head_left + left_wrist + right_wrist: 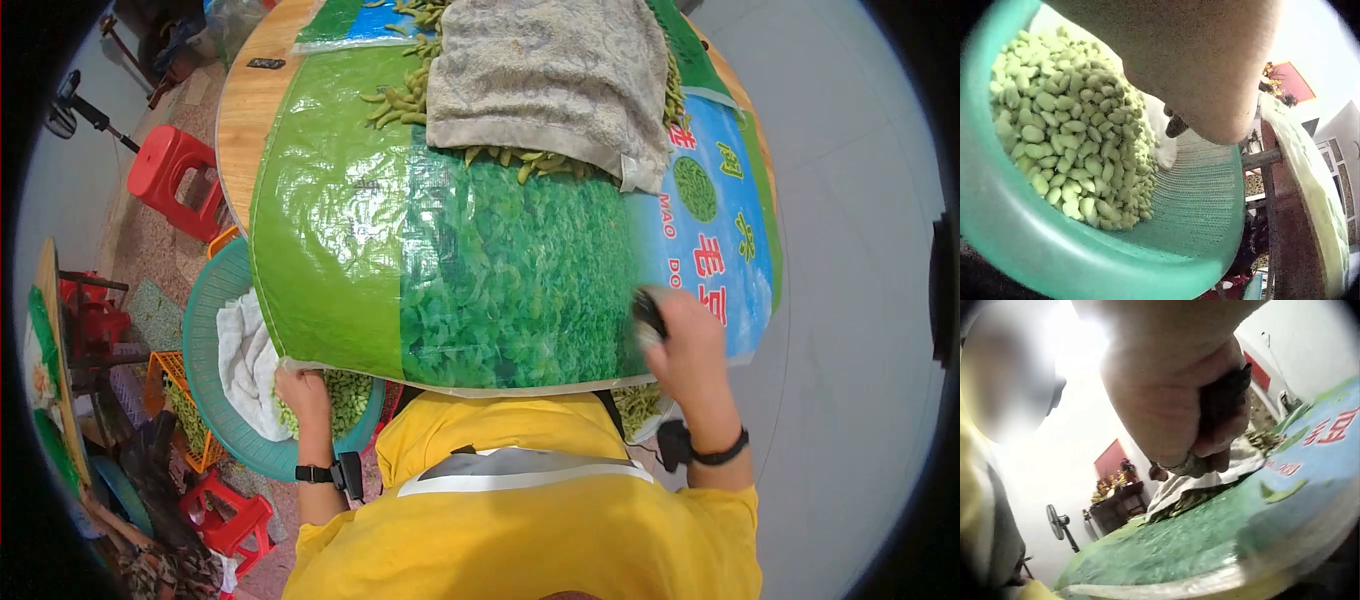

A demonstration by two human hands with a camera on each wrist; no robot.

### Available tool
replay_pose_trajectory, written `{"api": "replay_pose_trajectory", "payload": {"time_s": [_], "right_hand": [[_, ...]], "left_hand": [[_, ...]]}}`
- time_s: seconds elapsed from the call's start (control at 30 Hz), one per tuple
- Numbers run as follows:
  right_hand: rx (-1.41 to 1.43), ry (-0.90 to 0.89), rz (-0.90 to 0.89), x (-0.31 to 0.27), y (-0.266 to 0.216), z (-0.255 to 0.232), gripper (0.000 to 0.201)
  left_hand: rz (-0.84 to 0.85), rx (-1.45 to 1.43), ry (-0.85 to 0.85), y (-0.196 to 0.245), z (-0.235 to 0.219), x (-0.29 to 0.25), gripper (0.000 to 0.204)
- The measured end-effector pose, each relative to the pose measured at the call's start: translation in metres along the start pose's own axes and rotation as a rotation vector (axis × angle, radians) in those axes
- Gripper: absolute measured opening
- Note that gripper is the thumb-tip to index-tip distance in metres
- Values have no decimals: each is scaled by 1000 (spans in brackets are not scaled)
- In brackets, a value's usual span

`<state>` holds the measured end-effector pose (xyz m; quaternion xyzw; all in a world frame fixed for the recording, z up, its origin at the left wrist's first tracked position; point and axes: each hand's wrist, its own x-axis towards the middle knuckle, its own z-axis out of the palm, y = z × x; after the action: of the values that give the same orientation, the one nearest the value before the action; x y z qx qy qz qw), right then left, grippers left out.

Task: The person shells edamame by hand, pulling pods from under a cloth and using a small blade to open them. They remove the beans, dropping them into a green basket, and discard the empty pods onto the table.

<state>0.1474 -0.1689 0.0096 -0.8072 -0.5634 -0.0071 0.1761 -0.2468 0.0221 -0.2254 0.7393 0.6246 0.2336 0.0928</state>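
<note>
Two hands in head view: our left hand (303, 392) down in round teal plastic basket (205, 330) on shelled green beans (349, 393); our right hand (690, 345) fist-clamped on small dark object (648, 312) over green printed plastic sheet (420, 250). Left wrist view: beans heaped against basket wall, left fingers unseen, can't tell. Right wrist view: fingers curled tight round dark object, above sheet.

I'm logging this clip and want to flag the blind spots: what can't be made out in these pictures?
- Dark object in the right hand: head view too small, right wrist view blurred and mostly wrapped by fingers; unidentifiable.
- Left hand fingers: in the head view they dip into the shelled beans; the left wrist view shows only blurred palm, so grip unclear.
- Pods under the towel: mostly covered.
- Teal basket: partly hidden by the table sheet.
</note>
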Motion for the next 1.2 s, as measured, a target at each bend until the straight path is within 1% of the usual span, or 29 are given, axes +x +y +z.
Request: {"api": "replay_pose_trajectory", "payload": {"time_s": [0.03,0.07,0.13,0.17,0.23,0.27,0.3,0.33,0.4,0.47,0.5,0.53,0.6,0.63,0.67,0.7,0.73,0.77,0.8,0.83,0.87,0.9,0.93,1.0,1.03,1.07,1.1,1.13,1.2], "right_hand": [[69,2,-59,19,-4,13,28],[137,5,-120,38,-7,28,26],[177,18,-173,78,-11,53,20],[127,28,-151,97,-12,66,18],[80,41,-133,128,-16,88,17],[22,66,-77,141,-19,97,16],[-35,90,-21,147,-20,103,16],[-32,90,-23,148,-19,106,16],[-118,89,-58,149,-18,111,18],[-117,104,-68,141,-17,109,16],[-118,126,-73,135,-17,106,15],[-112,124,-76,130,-16,99,15],[-14,160,-158,117,-12,84,15],[-10,157,-154,112,-6,82,15],[241,126,-142,107,1,80,15],[492,95,-128,102,6,78,16],[495,95,-123,99,6,67,16],[753,-159,143,97,2,47,17],[1000,-418,414,95,0,36,19],[1006,-415,416,92,1,34,19],[1127,-480,431,88,2,33,19],[1249,-547,443,85,3,31,19],[1255,-547,440,82,1,30,19],[1309,-630,403,76,-5,27,19],[1326,-633,380,71,-5,27,19],[1330,-633,376,67,-5,27,19],[1338,-627,357,64,-5,26,19],[1344,-619,339,61,-3,24,19],[1334,-575,338,52,2,25,18]], "left_hand": [[42,-27,80,2,-5,1,21],[40,-26,87,1,-8,3,21],[79,-148,155,-5,-14,5,21],[77,-144,162,-5,-19,4,21],[-291,-462,131,3,-32,4,32],[-293,-461,135,11,-43,6,32],[-457,-551,114,29,-59,12,38],[-622,-639,92,39,-68,16,45],[-598,-651,136,38,-70,21,46],[-509,-638,195,41,-75,28,47],[-493,-588,117,34,-74,29,50],[-494,-582,121,28,-70,30,50],[-512,-420,-118,21,-60,31,51],[-452,-314,-174,21,-62,27,46],[-453,-309,-177,15,-63,26,46],[-358,-272,-79,4,-62,28,41],[-261,-235,17,18,-71,34,36],[-252,-244,64,35,-84,42,26],[-247,-241,63,58,-97,50,26],[-136,-257,131,76,-107,56,24],[-25,-273,199,95,-112,61,22],[0,-485,102,122,-112,62,22],[25,-695,3,152,-108,62,22],[70,-890,-401,211,-97,55,23],[39,-1023,-682,243,-101,55,24],[-26,-1103,-945,258,-91,54,27],[-18,-1157,-1085,274,-84,49,29],[-12,-1155,-1086,281,-80,49,29],[-186,-1347,-1652,292,-73,47,29]]}}
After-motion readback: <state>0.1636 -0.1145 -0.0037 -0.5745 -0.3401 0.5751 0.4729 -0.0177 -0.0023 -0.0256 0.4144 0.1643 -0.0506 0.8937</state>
